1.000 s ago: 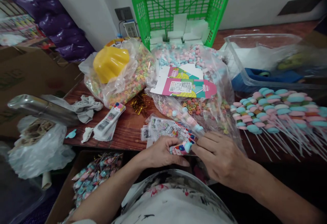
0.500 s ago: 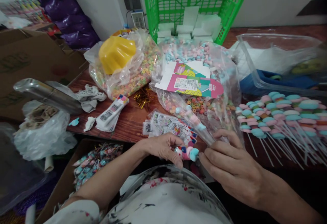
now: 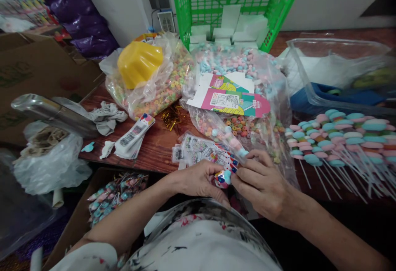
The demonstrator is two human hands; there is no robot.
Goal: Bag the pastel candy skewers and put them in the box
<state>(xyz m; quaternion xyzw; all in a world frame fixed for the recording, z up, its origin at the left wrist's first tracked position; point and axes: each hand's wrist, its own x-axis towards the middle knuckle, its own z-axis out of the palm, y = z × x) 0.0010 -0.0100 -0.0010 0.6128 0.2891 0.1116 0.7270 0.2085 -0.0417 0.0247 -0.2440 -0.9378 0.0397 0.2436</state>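
My left hand (image 3: 202, 183) is closed around a small printed plastic wrapper (image 3: 220, 179) with red, blue and yellow patches. A blue piece of a candy skewer (image 3: 227, 176) shows at the wrapper's right end. The fingertips of my right hand (image 3: 264, 184) are pinched together at that blue end; the skewer's stick is hidden behind them. Just beyond my hands lies a fanned pile of printed clear wrappers (image 3: 201, 149). On the right rests a heap of pink, blue and green candy skewers (image 3: 340, 137) with white sticks pointing towards me.
Behind the wrappers stand bags of ring candies (image 3: 157, 100) and pink-blue candies (image 3: 235, 60), with a flat printed carton (image 3: 229, 97) on top. A green crate (image 3: 182, 11) is behind. A metal flask (image 3: 55, 114) leans left, above a box of wrapped candies (image 3: 114, 196).
My right hand has moved left and slightly up against my left hand. The candy skewer sits deeper in the wrapper, with less pink and blue showing outside it.
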